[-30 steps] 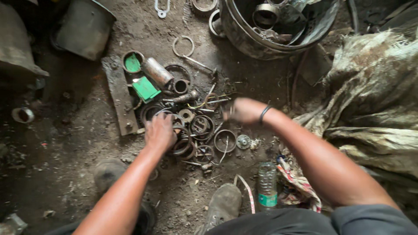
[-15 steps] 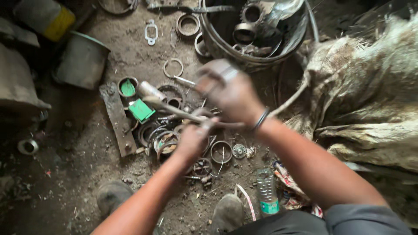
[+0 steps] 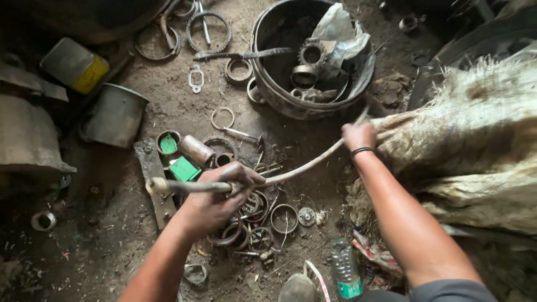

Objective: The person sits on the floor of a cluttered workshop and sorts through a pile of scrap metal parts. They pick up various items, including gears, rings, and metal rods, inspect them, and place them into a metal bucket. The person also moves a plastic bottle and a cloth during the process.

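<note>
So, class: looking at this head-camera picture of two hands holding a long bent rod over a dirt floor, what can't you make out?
- Far end of the rod: head view, hidden behind the right hand and the sacking.
- Left hand: its palm covers the rings beneath.
- Metal tub: contents partly hidden by crumpled plastic.
- Plastic bottle: cut off by the bottom edge.

Left hand (image 3: 215,193) fisted, arm extended; right hand (image 3: 359,136) clenched, outstretched

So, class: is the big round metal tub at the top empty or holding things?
Holding things: the tub contains a gear, a metal ring and crumpled plastic.
</note>
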